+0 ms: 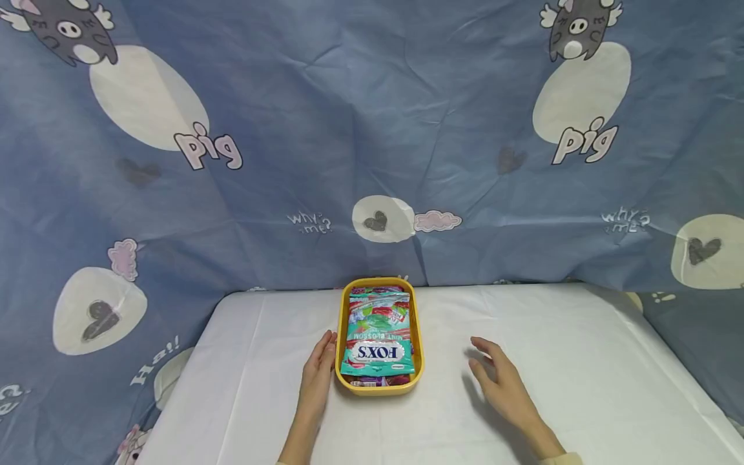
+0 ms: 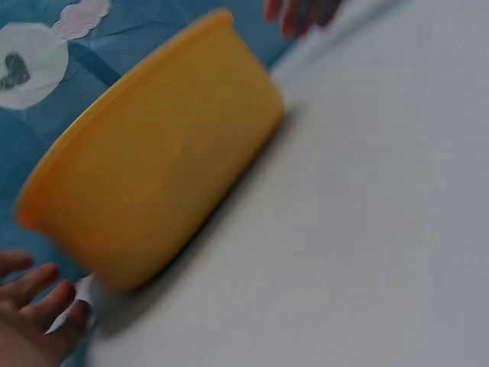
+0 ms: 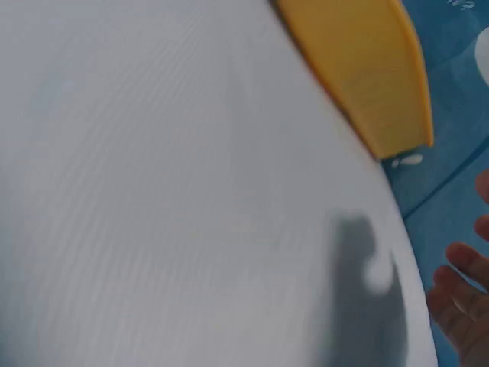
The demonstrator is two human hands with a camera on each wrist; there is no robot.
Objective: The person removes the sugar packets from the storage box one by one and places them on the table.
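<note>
A yellow plastic bin (image 1: pixel 418 361) stands on the white-covered table, filled with packets. Topmost lies a teal bag of FOX'S Mint Blossom candy (image 1: pixel 374 336), its lettering upside down from here. Purple and dark red packets (image 1: pixel 380 381) peek out beneath it, mostly hidden. Beside the bin's left wall is my left hand (image 1: pixel 316 374), fingers extended; in the left wrist view a small gap shows between those fingers and the bin's side (image 2: pixel 160 153). To the right of the bin, my right hand (image 1: pixel 502 384) hovers above the cloth, fingers loosely bent and holding nothing.
White cloth (image 1: pixel 256 361) covers the table on both sides of the bin. Behind the table's back edge hangs a blue curtain (image 1: pixel 279 155) printed with pigs, hearts and lettering. The right hand's shadow (image 3: pixel 367 298) falls on the cloth.
</note>
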